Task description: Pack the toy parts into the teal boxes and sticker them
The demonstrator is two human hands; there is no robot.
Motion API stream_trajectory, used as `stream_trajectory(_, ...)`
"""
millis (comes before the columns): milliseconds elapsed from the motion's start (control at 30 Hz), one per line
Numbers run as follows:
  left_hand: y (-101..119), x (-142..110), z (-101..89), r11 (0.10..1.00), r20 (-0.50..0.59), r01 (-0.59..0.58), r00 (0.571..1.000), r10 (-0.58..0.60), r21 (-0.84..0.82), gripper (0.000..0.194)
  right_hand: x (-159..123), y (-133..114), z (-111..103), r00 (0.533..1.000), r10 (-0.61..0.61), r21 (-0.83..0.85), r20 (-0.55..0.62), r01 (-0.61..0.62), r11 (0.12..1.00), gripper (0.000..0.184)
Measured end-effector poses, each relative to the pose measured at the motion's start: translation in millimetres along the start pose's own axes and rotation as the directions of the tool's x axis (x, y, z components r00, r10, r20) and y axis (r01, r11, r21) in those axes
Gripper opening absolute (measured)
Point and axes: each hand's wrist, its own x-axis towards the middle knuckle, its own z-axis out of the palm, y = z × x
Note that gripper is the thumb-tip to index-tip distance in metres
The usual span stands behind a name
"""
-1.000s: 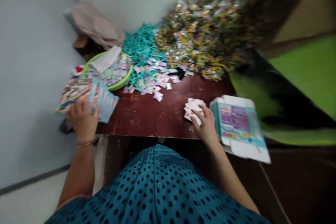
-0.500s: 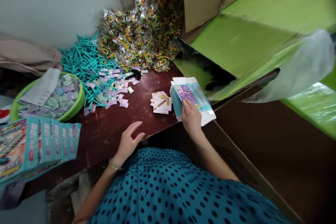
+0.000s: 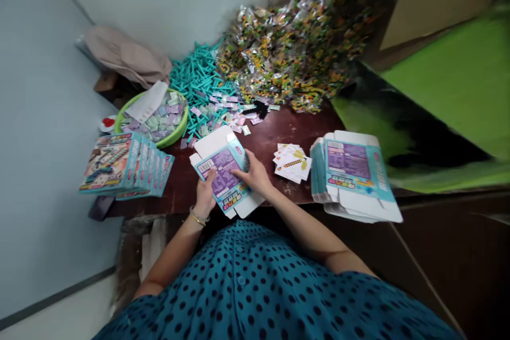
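Between my two hands is a flattened cardboard box (image 3: 223,162), teal and purple with white end flaps, tilted above the table's front edge. My left hand (image 3: 206,191) grips its lower left side, thumb on the printed face. At the right side, my right hand (image 3: 255,172) holds it with the thumb on top and the fingers partly hidden. A stack of flat boxes (image 3: 348,167) of the same print lies to the right, apart from my hands. Nearer my right hand is a small pile of printed cards (image 3: 292,162) showing a beaded stick.
Filled boxes (image 3: 109,164) lean in a row at left, beside a green basin (image 3: 184,122) of small sachets. Behind are teal sticks (image 3: 195,71), loose sachets (image 3: 227,117) and clear bags of coloured pieces (image 3: 279,58). A large green carton (image 3: 450,95) stands at right.
My right hand has come left from the stack with a flat box, and my left hand has closed on it too. The view has turned left.
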Motion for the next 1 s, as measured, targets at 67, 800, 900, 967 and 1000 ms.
stream_trajectory(67, -1, 0, 0.4, 0.999, 0.0, -0.02, 1.0, 0.02, -0.029, 0.055, 2, 3, -1, 1.0, 0.014, 0.092, -0.021, -0.012, 0.996, 0.071)
stream_trajectory(800, -52, -15, 80.4, 0.901, 0.677, -0.105, 0.697, -0.236, 0.422, 0.059, -103, 37, -265, 0.597, 0.014, -0.311, -0.802, -0.438, 0.843, 0.039)
stream_trajectory(900, -46, -20, 83.4, 0.961, 0.694, -0.037, 0.699, -0.171, 0.274, 0.081, -81, 2, -204, 0.763, -0.062, -0.31, -0.643, -0.185, 0.933, 0.039)
stream_trajectory(967, -44, -26, 86.1, 0.987, 0.638, -0.01, 0.764, -0.097, 0.163, 0.086, -61, -13, -153, 0.877, -0.077, -0.295, -0.473, -0.075, 0.953, 0.052)
stream_trajectory(1000, -43, -27, 85.7, 0.992, 0.587, -0.022, 0.808, -0.055, 0.122, 0.086, -52, -17, -128, 0.91, -0.069, -0.284, -0.409, -0.055, 0.957, 0.066)
